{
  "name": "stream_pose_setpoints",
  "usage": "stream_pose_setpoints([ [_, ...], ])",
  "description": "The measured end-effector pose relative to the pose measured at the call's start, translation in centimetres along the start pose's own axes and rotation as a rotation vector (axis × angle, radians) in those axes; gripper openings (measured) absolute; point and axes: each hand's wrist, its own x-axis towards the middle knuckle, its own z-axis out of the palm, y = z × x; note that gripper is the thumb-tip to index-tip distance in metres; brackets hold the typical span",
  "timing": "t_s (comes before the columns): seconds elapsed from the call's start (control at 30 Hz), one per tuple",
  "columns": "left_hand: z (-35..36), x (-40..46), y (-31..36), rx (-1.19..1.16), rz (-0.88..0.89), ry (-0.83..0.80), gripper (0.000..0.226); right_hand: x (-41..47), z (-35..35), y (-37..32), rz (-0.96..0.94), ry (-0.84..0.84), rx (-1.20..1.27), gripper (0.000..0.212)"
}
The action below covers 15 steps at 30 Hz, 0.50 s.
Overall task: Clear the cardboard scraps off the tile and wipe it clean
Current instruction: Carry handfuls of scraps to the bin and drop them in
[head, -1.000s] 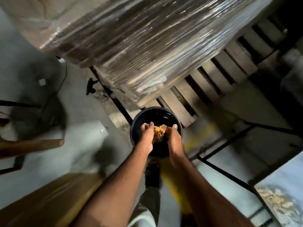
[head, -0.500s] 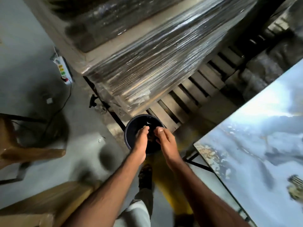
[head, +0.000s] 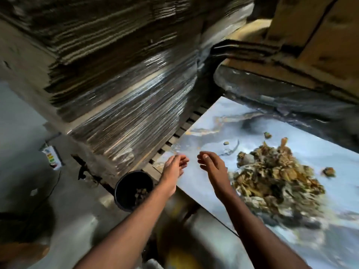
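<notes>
1. Left hand (head: 173,166): held empty, fingers loosely curled and slightly apart, seen over the near-left corner of the tile (head: 213,183). Nothing is gripped.
2. Right hand (head: 212,166): also empty, fingers relaxed and half-curled, seen over the tile's left end. A small gap is kept between the two hands.
3. Edges and room: bare tile is seen between the right hand and the pile of cardboard scraps (head: 272,181), which lies just to the right. The tile's left edge is overhung by the left forearm. A black bucket (head: 124,193) is set on the floor just beyond that edge, below the left forearm; a few scraps are visible inside it.
4. Surface: the tile is glossy, pale blue-grey with marbled brown veining. Stray bits (head: 328,171) are scattered apart from the main heap, to the right and at the far side.
5. Room: a tall stack of flat cardboard sheets (head: 120,90), partly wrapped in shiny film, is stood on a wooden pallet (head: 174,136) close to the tile's far-left corner. A power strip (head: 51,158) lies on the grey concrete floor (head: 23,133) at left.
6. Scraps: the heap is a tangled brown, tan and grey mound, torn and crumpled; detail is blurred.
</notes>
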Motion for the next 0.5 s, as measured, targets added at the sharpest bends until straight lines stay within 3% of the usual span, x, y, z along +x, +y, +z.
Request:
stream_pose_setpoints([
  [0.27,15.5,-4.9,-1.1,0.199,0.062,-0.327,0.019,-5.1,-14.8,-1.0,-0.144,0.252,-0.038,0.018],
  [0.4,21.6,-5.9,-2.7,0.272,0.119,-0.349,0.02,-6.4,-20.1,-1.0,-0.185,0.367,-0.215,0.011],
  [0.5,24.6,-5.8,-3.6,0.38,0.19,-0.315,0.023,-5.5,-23.5,-1.2,-0.209,0.474,-0.505,0.014],
])
